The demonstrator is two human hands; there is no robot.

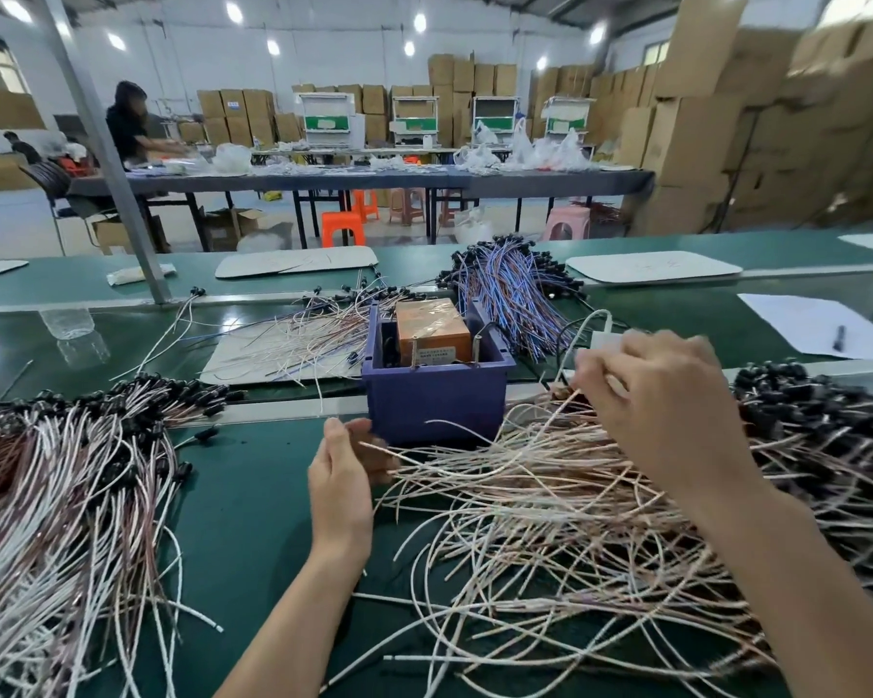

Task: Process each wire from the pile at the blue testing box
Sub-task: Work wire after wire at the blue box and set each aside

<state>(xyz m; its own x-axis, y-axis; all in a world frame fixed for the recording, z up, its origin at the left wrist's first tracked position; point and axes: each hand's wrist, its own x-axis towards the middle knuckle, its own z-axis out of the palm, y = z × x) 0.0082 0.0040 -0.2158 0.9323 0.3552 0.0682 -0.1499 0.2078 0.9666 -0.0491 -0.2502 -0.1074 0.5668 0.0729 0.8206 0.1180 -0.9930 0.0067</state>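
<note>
1. Keeps the blue box (437,400) at the middle of the table (253,496), just past both hands, likely so that either one reaches the two metal posts (414,352) on its near rim without stretching.
2. Pinches the bare end of one pale wire (374,447) in the left hand (341,488), fingers curled round it just before the box's front. By the look of it, holds it ready for a post.
3. Holds the right hand (666,410) above the right pile (575,521), fingers curled in and pinching a strand (563,410) at the heap's top. Too blurred to tell whether more than one.
4. Has that pile, the stock to process, touching the box's right foot, with bare ends fanned toward the box and black plugs (802,395) turned away to the right, probably so a free end comes first to the fingers.
5. Counts one box, one orange block (432,332) inside it and two posts.
6. Counts four heaps of wire: the right pile, a left heap (71,496), a loose scatter (293,340) behind the box on a white board (233,362), and a blue-and-purple bundle (510,289) further back.
7. Adds one sheet of paper (797,324) with one pen (838,339) at far right, and one other person (127,123) in the background.
</note>
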